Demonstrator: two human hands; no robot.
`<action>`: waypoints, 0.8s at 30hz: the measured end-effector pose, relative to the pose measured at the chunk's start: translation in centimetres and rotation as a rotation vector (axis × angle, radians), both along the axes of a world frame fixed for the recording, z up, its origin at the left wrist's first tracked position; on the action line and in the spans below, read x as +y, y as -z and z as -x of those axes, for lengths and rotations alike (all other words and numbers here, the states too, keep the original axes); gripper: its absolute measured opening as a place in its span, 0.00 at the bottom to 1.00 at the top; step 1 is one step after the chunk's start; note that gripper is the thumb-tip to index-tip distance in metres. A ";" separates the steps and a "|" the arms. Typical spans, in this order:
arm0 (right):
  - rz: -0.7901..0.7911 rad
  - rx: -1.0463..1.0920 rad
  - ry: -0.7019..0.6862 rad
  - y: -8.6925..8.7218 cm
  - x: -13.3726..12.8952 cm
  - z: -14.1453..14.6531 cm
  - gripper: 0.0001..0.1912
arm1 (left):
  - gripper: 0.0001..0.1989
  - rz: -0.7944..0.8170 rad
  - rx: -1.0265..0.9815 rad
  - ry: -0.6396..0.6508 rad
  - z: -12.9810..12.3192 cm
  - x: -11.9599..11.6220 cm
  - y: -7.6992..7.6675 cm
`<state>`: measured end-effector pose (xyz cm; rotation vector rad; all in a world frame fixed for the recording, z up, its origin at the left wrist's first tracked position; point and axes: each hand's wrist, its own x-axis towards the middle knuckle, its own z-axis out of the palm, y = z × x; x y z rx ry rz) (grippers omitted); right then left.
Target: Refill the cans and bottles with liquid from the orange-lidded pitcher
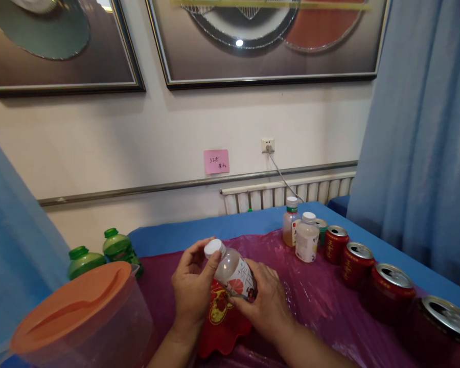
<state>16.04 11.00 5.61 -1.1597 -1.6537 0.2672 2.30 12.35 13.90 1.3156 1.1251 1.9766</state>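
Note:
A clear plastic bottle (229, 269) with a white cap and a printed label leans toward the upper left between my hands. My left hand (193, 281) pinches around its white cap, thumb across the front. Around the labelled lower body, my right hand (266, 301) is closed, its thumb underneath. Below the bottle lies a red cloth-like piece (224, 332) with a yellow print, partly covered by the bottle and my hands.
An orange-lidded pitcher (76, 312) stands at front left, green bottles (118, 248) behind it. Rightward stand a white-capped bottle (307, 240), an amber-bottomed bottle (290, 225) and a row of red cans (356, 263). Shiny purple sheeting (314, 296) covers part of the blue tabletop (230, 223).

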 end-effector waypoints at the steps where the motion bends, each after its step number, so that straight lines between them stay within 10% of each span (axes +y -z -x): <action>1: 0.004 -0.005 0.005 0.0 0.0 0.0 0.37 | 0.20 -0.003 -0.032 -0.001 0.1 0.1 0.2; 24: 0.051 0.004 -0.046 -0.6 -0.5 0.0 0.35 | 0.15 0.093 -0.097 0.325 0.8 0.1 0.7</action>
